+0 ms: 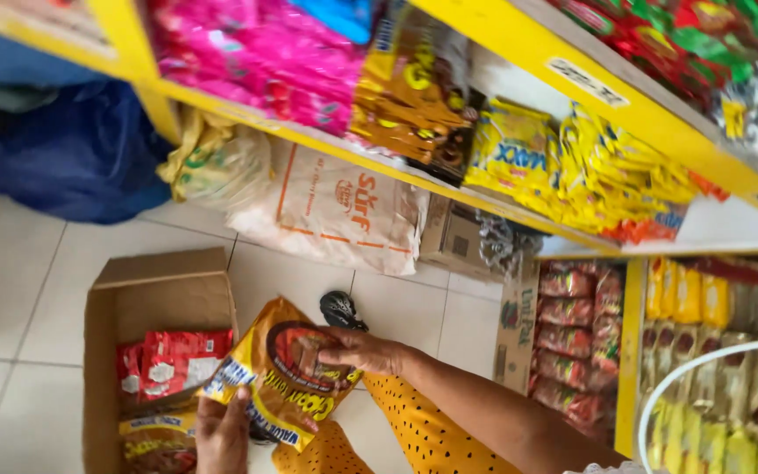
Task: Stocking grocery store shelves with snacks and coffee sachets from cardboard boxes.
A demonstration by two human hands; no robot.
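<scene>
Right, both hands are on one brown-and-gold packet [287,373], low in the centre of the frame. The right hand [363,351] pinches its upper edge, fingers closed on the wrapper, while the left hand [221,430] grips the lower corner from underneath, also closed on it. The packet hangs just above the right-hand rim of the box [133,294], tilted, not resting on anything that I can see.

Down in the box, lower left, there are more goods: a clump of red packets [173,360] and, below them, a brown packet or two of the same sort as the one in hand. So the box is far from cleared out; I'd judge a fair share of it is left to handle.

Up on the yellow shelves [502,53], across the top and right of the frame, plenty is already in place: pink packs [256,53] at upper centre, hanging brown sachets [410,88] beside them, yellow packs [572,162] further right. At lower right a carton of red packets [572,342] sits packed tight in a bottom bay, with more rows of small packs to its right.

On the floor under the shelf lie a white sack [344,211] and a blue bag [72,149] at upper left. I can't tell which shelf spot, if any, the held packet belongs to; no obvious gap shows.
</scene>
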